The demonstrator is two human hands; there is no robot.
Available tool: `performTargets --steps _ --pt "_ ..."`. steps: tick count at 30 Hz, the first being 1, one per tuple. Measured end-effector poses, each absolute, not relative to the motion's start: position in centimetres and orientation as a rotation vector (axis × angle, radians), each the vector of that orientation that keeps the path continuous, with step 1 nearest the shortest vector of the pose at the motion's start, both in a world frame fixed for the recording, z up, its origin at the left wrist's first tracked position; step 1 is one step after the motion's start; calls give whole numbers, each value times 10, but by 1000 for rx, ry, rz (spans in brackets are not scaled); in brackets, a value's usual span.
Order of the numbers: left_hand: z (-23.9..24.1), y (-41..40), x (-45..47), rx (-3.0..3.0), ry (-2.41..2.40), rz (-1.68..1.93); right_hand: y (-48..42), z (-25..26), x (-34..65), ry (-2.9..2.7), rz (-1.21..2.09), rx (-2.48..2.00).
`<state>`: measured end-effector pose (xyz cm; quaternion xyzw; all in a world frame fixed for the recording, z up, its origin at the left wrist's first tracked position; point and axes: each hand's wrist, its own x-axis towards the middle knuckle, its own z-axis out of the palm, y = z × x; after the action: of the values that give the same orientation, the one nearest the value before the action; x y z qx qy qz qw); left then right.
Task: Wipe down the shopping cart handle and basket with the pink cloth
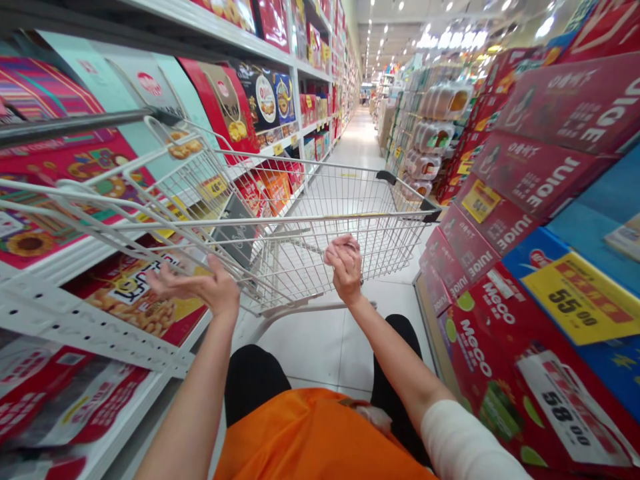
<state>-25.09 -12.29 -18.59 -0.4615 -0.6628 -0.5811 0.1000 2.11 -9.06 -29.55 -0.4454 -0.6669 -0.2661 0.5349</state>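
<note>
A wire shopping cart [345, 217] stands crosswise in front of me, its dark handle bar [75, 127] at the left by the shelf. Through its mesh the floor shows. My left hand [197, 288] is open, fingers stretched out to the left, near the cart's lower left side; whether it touches the wires I cannot tell. Close to the cart's near side, my right hand [345, 267] has its fingers curled together. Anything inside those fingers is too unclear to make out. A grey panel [235, 230] sits within the cart's left end.
White shelving [120, 333] with boxed snacks, among them a red gift box [225, 110], lines my left. Stacked JUICE cartons [525, 167] and red Meco cartons [493, 340] with price tags rise close on my right. Beyond the cart, the tiled aisle [363, 137] runs away.
</note>
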Motion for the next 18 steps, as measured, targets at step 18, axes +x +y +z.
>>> performTargets --steps 18 --pt "-218 -103 -266 -1602 -2145 -1527 -82 -279 -11 -1636 -542 -1068"
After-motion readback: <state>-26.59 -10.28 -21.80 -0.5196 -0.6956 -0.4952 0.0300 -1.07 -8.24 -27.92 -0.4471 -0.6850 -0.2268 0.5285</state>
